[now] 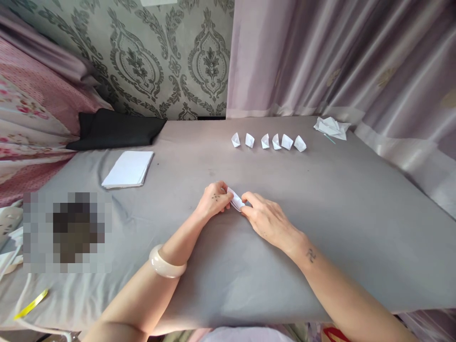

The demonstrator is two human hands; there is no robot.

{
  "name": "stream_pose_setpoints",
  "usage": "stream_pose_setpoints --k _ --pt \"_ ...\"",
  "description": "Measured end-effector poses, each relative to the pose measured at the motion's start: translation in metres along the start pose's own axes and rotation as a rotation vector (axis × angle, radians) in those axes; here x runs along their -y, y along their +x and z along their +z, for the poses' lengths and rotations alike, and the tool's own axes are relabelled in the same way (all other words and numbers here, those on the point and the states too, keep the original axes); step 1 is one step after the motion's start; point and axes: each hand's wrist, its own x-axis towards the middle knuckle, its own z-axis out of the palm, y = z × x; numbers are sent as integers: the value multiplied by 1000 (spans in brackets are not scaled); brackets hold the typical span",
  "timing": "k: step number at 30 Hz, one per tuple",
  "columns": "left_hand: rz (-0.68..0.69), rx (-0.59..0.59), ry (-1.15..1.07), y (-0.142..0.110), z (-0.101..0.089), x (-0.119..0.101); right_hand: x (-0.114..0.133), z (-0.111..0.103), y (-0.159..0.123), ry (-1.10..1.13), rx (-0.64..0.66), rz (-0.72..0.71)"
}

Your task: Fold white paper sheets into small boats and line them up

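Note:
A small piece of folded white paper [236, 201] is between my two hands over the middle of the grey cloth. My left hand [214, 199] pinches its left end, with thumb and curled fingers pressed together. At the paper's right end, my right hand [265, 216] has its thumb and forefinger on the edge, slightly apart from each other. Farther back stands a row of several small folded paper shapes [265, 141], white and pointed. Part of the held paper is hidden by my fingers.
A stack of white paper [128, 169] lies at the left, before a folded black cloth [117, 128]. Crumpled white paper [331, 128] sits at the back right. A yellow strip [31, 304] and white cables [24, 289] lie at the near left. Curtains [302, 57] border the grey-covered surface.

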Motion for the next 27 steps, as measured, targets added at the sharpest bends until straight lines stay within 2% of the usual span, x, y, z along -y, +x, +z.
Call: stream_pose_setpoints --k 3,6,8,10,13,17,20,27 --pt "102 -89 138 -7 -1 1 -9 -3 0 -24 19 32" --pt "302 -144 202 -12 0 4 -19 -4 0 14 39 64" --pt "432 -76 152 -13 -1 6 -24 -4 0 54 53 64" --pt "498 32 126 -12 -3 7 -27 -3 0 81 63 55" --pt "516 169 135 -12 -9 6 -28 -2 0 86 73 52" --pt "531 243 148 -12 -15 5 -27 -2 0 65 76 55" --pt "515 225 187 -13 -13 3 -26 -1 0 58 73 60" --pt "471 102 204 -13 -1 -2 -25 -2 -2 85 76 49"
